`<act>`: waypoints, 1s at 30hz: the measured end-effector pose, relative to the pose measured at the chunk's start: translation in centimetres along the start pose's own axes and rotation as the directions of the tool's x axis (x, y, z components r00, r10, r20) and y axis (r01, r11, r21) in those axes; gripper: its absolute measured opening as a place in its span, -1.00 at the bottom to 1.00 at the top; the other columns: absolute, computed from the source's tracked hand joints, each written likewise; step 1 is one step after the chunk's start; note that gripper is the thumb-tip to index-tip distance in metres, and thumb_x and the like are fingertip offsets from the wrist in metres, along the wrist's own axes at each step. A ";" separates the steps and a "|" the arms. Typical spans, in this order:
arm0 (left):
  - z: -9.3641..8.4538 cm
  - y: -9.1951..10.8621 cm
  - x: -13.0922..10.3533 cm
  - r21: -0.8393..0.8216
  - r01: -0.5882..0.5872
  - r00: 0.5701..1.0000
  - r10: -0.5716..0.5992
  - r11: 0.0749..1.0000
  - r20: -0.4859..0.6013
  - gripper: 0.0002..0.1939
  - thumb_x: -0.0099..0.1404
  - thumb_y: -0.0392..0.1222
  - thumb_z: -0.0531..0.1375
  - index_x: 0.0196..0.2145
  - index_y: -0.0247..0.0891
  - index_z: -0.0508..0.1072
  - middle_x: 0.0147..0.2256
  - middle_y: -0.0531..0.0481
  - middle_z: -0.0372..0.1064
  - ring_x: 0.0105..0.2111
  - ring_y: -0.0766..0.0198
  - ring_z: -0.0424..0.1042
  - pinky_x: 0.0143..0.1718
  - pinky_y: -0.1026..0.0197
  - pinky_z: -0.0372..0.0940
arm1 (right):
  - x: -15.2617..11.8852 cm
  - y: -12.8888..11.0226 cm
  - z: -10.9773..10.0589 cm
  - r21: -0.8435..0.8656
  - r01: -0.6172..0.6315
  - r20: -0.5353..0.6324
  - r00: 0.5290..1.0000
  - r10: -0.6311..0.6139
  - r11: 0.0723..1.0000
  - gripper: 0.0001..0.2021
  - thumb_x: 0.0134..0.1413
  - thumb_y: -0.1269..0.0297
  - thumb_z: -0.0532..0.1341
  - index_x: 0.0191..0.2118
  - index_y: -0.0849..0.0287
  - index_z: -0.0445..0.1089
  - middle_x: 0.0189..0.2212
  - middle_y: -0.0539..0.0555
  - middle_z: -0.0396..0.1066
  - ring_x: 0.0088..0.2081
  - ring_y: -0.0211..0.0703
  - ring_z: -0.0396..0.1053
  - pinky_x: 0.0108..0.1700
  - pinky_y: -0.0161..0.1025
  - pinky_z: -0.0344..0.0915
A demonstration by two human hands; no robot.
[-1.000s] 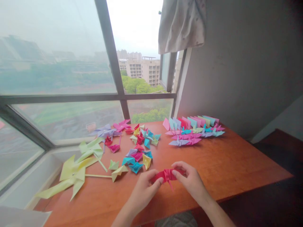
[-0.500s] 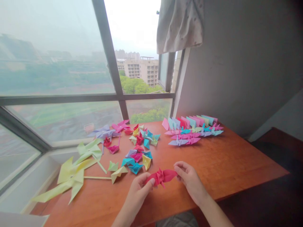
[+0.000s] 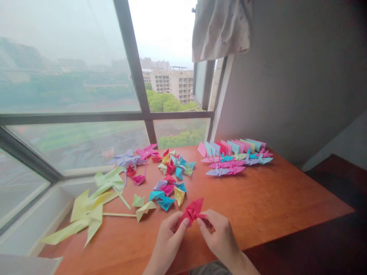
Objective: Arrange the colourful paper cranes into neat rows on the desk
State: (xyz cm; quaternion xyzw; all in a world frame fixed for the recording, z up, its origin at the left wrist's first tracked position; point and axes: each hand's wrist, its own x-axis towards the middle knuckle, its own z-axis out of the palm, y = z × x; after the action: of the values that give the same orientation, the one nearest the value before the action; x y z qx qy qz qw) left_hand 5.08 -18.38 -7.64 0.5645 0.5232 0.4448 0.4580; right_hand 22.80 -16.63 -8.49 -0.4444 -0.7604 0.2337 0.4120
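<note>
A red origami crane [image 3: 192,209] is held up over the near part of the wooden table, one wing pointing up and away. My left hand [image 3: 171,232] pinches its left side between thumb and fingers. On the other side, my right hand [image 3: 217,231] has thumb and forefinger closed on a narrow pointed end of the crane. Just beyond my left hand lie a blue folded paper boat [image 3: 166,203] and a yellow one [image 3: 179,196]. The crane's underside is hidden by my fingers.
Paper pinwheels on sticks, among them a yellow pinwheel [image 3: 88,214], lie at the left by the window. Several small folded papers [image 3: 169,168] cluster mid-table. Rows of paper cranes [image 3: 226,170] and standing folded pieces [image 3: 235,146] line the back right of the wooden table [image 3: 275,198].
My right hand has moved left and closer to my left hand, from the crane's right wing tip to a narrow end near its body. The crane has turned, its wing now pointing up.
</note>
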 end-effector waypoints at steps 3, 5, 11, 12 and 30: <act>0.2 0.0 -0.2 0.101 -0.019 1.000 0.017 0.995 0.027 -0.61 0.36 0.08 0.10 -0.41 -0.30 0.46 -0.48 0.00 0.34 -0.44 0.26 0.28 -0.42 0.31 0.13 | 0.3 1.0 -0.5 -0.077 0.007 -0.061 0.998 -0.011 0.997 -0.84 0.26 0.33 0.10 -0.28 0.13 0.42 -0.45 0.00 0.42 -0.44 -0.25 0.36 -0.34 -0.33 0.23; 0.3 0.1 -0.4 0.166 -0.028 0.999 0.022 0.986 0.038 -0.61 0.37 0.07 0.08 -0.42 -0.30 0.45 -0.51 0.02 0.30 -0.48 0.28 0.25 -0.46 0.31 0.10 | 0.7 2.3 -1.8 -0.156 -0.009 -0.111 0.994 -0.008 0.988 -0.82 0.27 0.29 0.09 -0.28 0.14 0.42 -0.45 0.01 0.42 -0.44 -0.25 0.37 -0.34 -0.33 0.23; 0.5 0.2 -0.4 0.274 -0.070 0.997 0.057 0.959 0.056 -0.65 0.39 0.02 0.07 -0.41 -0.27 0.43 -0.49 0.01 0.34 -0.46 0.25 0.29 -0.43 0.30 0.11 | 2.1 9.4 -10.1 -0.472 -0.228 -0.316 0.946 0.079 0.852 -0.75 0.24 0.13 0.11 -0.34 0.14 0.43 -0.42 0.05 0.50 -0.42 -0.18 0.42 -0.35 -0.30 0.20; 0.4 0.2 -0.4 0.278 -0.075 0.996 0.060 0.958 0.060 -0.66 0.39 0.01 0.07 -0.41 -0.26 0.43 -0.49 0.01 0.35 -0.45 0.25 0.30 -0.42 0.30 0.12 | 2.3 10.8 -11.6 -0.538 -0.284 -0.338 0.935 0.105 0.794 -0.75 0.23 0.12 0.12 -0.35 0.13 0.43 -0.41 0.05 0.50 -0.41 -0.17 0.41 -0.37 -0.29 0.17; 0.5 0.4 -0.1 0.329 -0.080 0.996 0.064 0.941 0.060 -0.65 0.40 0.01 0.05 -0.41 -0.26 0.42 -0.47 -0.01 0.38 -0.43 0.23 0.33 -0.40 0.29 0.15 | 8.7 18.6 -17.1 -0.780 -0.494 -0.292 0.830 0.475 0.384 -0.69 0.26 0.08 0.03 -0.24 0.09 0.48 -0.32 0.11 0.51 -0.36 -0.11 0.41 -0.44 -0.28 0.01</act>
State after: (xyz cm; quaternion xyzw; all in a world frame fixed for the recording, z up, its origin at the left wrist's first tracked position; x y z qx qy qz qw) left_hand 5.62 -18.54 -7.36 0.6627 0.5582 0.3535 0.3525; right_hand 43.76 -0.07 -8.85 -0.7881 -0.6094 -0.0493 0.0723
